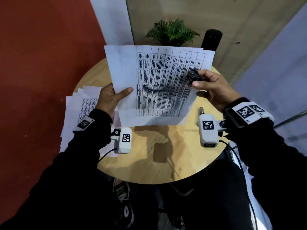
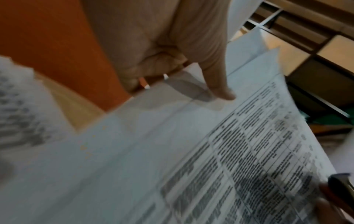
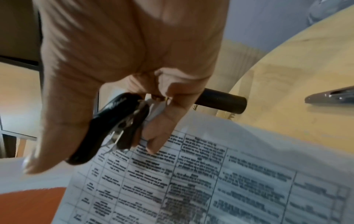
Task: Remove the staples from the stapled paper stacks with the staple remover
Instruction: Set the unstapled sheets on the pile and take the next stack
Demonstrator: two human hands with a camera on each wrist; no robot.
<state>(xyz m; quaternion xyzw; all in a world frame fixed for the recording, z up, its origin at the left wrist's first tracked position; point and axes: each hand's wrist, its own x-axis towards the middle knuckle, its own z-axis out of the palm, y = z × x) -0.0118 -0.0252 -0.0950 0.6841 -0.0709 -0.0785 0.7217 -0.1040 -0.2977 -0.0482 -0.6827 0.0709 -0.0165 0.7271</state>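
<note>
A paper stack (image 1: 156,83) printed with a table is lifted above the round wooden table (image 1: 157,155). My left hand (image 1: 113,95) grips its left edge, thumb on top (image 2: 220,87) and fingers hidden underneath. My right hand (image 1: 211,87) holds the black staple remover (image 1: 193,76) between thumb and fingers at the stack's right edge. In the right wrist view the remover (image 3: 114,127) shows its metal claws just above the printed sheet (image 3: 210,181). No staple is visible.
More printed sheets (image 1: 79,110) lie spread at the table's left side, partly under my left arm. A grey pen (image 1: 201,111) lies on the table near my right wrist. A potted plant (image 1: 172,32) and a black cylinder (image 1: 211,39) stand behind the stack.
</note>
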